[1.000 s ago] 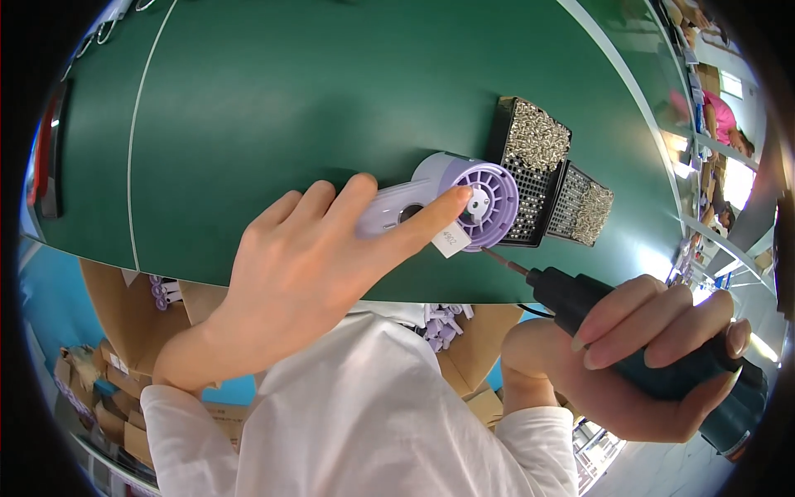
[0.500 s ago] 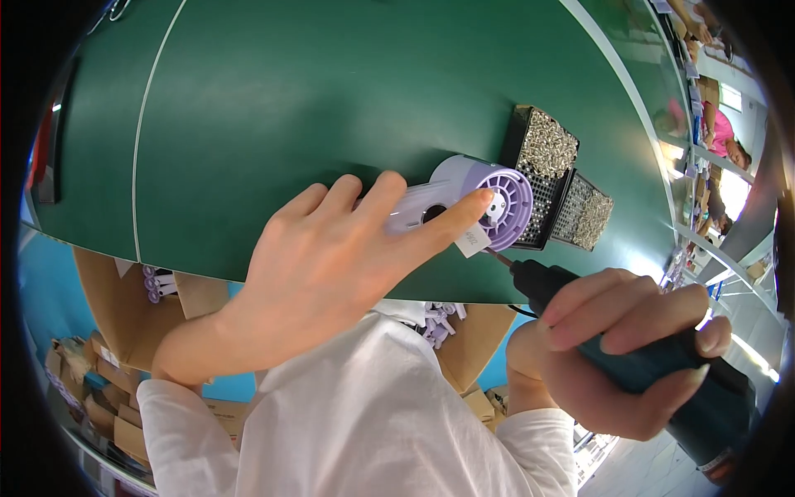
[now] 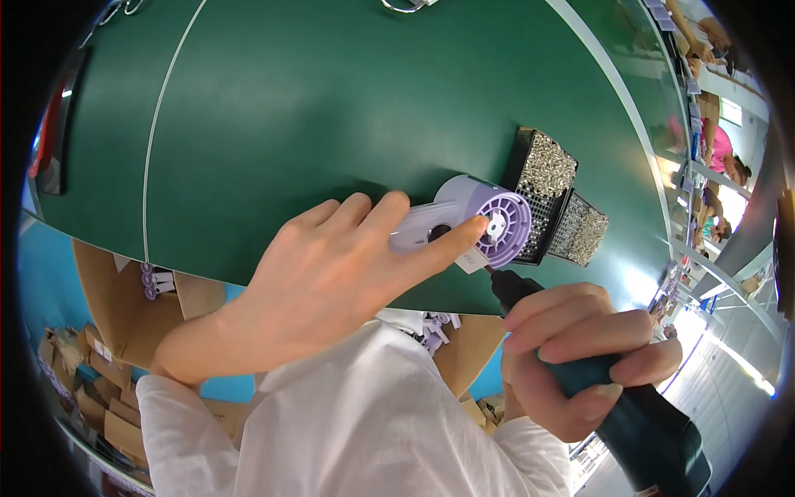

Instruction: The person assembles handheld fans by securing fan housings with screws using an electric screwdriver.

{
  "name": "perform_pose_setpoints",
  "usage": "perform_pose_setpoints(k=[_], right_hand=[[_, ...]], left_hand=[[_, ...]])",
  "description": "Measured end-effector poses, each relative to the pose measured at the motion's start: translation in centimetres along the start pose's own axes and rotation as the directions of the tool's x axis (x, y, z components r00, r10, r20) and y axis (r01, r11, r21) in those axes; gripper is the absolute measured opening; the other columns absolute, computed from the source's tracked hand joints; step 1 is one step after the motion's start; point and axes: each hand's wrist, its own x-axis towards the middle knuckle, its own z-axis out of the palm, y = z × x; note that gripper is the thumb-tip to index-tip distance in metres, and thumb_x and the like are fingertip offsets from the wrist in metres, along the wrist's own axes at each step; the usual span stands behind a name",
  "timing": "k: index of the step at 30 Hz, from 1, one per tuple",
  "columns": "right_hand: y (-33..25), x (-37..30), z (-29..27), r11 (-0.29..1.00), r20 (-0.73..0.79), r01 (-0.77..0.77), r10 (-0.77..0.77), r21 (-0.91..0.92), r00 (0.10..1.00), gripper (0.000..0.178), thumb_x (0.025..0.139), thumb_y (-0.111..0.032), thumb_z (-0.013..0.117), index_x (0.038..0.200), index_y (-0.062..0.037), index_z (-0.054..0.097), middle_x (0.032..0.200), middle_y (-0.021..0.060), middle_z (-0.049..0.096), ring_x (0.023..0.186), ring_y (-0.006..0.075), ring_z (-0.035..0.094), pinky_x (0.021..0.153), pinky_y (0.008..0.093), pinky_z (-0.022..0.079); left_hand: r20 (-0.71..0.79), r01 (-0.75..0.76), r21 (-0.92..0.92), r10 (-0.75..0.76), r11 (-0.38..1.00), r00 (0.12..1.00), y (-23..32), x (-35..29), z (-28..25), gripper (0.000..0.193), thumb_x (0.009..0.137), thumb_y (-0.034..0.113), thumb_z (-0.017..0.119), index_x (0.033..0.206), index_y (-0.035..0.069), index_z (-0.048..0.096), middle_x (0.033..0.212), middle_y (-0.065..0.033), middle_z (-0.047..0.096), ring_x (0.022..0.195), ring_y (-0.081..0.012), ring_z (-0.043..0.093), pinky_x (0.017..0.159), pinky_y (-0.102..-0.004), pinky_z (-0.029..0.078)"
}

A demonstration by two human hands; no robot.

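A lilac handheld device [image 3: 464, 192] with a round, slotted end lies on the green table, probably a small fan or dryer. My left hand [image 3: 339, 269] is closed over its body from above, its index finger stretched to the white hub in the vented end. A small white tag [image 3: 472, 261] sticks out below that finger. My right hand [image 3: 580, 344] is wrapped round a dark electric screwdriver [image 3: 654, 435]. Its thin bit points up and left, at the near edge of the vented end beside the tag. Whether the bit touches a screw cannot be made out.
Two black trays stand right of the device, a larger one [image 3: 517, 159] and a smaller one [image 3: 571, 207], both with heaped small screws [image 3: 549, 166]. Cardboard boxes [image 3: 116, 290] with lilac parts sit below the table edge. People work at the far right.
My right hand and the screwdriver have swung left and stand steeper, the bit still by the tag. My left hand keeps its hold on the device. The whole view has shifted slightly.
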Motion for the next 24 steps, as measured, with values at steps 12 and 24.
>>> perform_pose_setpoints(k=[12, 24], right_hand=[[-1.1, 0.3, -4.4, 0.998, -0.288, 0.059, -0.058, -0.005, 0.956, 0.028, 0.097, -0.028, 0.037, 0.112, -0.0044, 0.043, 0.068, 0.0104, 0.046, 0.039, 0.0235, 0.047, 0.035, 0.0370, 0.045], [2.2, -0.2, -5.1, 0.993, -0.368, -0.113, 0.091, -0.039, 0.925, 0.018, 0.095, -0.023, 0.037, 0.103, -0.0111, 0.047, 0.065, 0.0083, 0.043, 0.032, 0.0193, 0.038, 0.031, 0.0349, 0.039]], left_hand=[[0.103, 0.207, -0.172, -0.192, 0.963, 0.976, 0.6, 0.9, -1.3, 0.058, 0.066, 0.005, 0.070, 0.121, 0.020, 0.062, 0.092, -0.0083, 0.054, 0.072, -0.0228, 0.057, 0.062, -0.0340, 0.050], [0.069, 0.037, -0.004, -0.037, 0.999, 0.997, 0.5, 1.2, -0.7, 0.046, 0.067, 0.009, 0.072, 0.112, 0.020, 0.067, 0.093, -0.0105, 0.056, 0.068, -0.0242, 0.058, 0.060, -0.0341, 0.050]])
